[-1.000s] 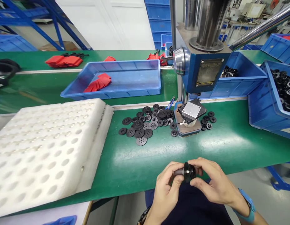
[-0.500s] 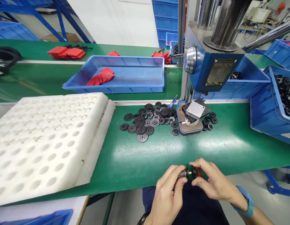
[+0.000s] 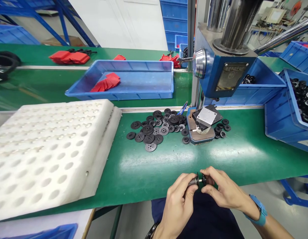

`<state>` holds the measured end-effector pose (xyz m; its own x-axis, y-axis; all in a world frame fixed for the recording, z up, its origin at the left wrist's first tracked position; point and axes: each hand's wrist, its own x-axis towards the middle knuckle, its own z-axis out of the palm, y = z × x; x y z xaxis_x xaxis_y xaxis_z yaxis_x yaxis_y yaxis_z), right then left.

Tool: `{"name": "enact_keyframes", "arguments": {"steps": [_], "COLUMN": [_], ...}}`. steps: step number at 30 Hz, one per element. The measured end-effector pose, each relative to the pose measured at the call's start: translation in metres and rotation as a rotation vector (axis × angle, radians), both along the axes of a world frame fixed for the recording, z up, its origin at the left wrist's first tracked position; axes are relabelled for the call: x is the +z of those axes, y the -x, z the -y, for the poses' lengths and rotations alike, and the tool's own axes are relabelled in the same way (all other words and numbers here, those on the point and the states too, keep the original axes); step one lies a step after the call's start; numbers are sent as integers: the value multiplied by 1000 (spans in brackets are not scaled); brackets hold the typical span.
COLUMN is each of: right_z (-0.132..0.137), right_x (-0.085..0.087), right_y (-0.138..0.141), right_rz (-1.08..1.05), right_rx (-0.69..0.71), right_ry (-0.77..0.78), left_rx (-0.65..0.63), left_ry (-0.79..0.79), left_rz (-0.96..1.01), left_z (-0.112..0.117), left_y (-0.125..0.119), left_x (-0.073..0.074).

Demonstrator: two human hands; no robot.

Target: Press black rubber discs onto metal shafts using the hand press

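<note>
Observer: Part (image 3: 195, 182) location and axis at this entry?

Recorder: Held just over the near edge of the worktop (image 3: 168, 166), in front of the body, between both hands. Long axis ran left to right, roughly level, parallel to that edge.

Observer: Grip?

Recorder: Left hand (image 3: 180, 200) pinched on the dark barrel end; right hand (image 3: 225, 192) pinched on the disc end. Fingertips of the two hands nearly met. A short bright pin (image 3: 200, 181) showed between barrel and disc. Whether the disc sat fully home: could not tell, too small.

Observer: Nearer hand?

Recorder: Neither. Part sat midway, each hand on its own end.

Observer: Surroundings?

Recorder: Loose discs (image 3: 156, 130) lay well apart from the hands, farther back and to the left. Press (image 3: 220, 74) and fixture (image 3: 206, 119) stood farther back, almost straight ahead. Foam tray (image 3: 51, 149) lay far left.
</note>
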<state>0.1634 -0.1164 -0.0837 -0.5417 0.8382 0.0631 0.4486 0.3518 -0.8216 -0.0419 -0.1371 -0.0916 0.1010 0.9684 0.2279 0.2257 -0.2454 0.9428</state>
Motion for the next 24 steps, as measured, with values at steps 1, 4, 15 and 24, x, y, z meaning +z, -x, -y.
{"name": "enact_keyframes", "arguments": {"steps": [1,4,15,24], "right_z": [1,1,-1,4], "right_x": [0,0,24,31], "right_y": [0,1,23,30], "right_rz": [0,-13,-25,38], "right_rx": [-12,-35,-101,-60], "right_ry": [-5,-26,-398,-466], "left_rx": [-1,-16,-154,-193], "left_ry": [3,25,555,719], "left_rz": [0,9,662,872], "left_z": [0,-3,-15,-10], "left_y": [-1,-1,2,-4], "left_x": [-1,-4,-26,-35]}}
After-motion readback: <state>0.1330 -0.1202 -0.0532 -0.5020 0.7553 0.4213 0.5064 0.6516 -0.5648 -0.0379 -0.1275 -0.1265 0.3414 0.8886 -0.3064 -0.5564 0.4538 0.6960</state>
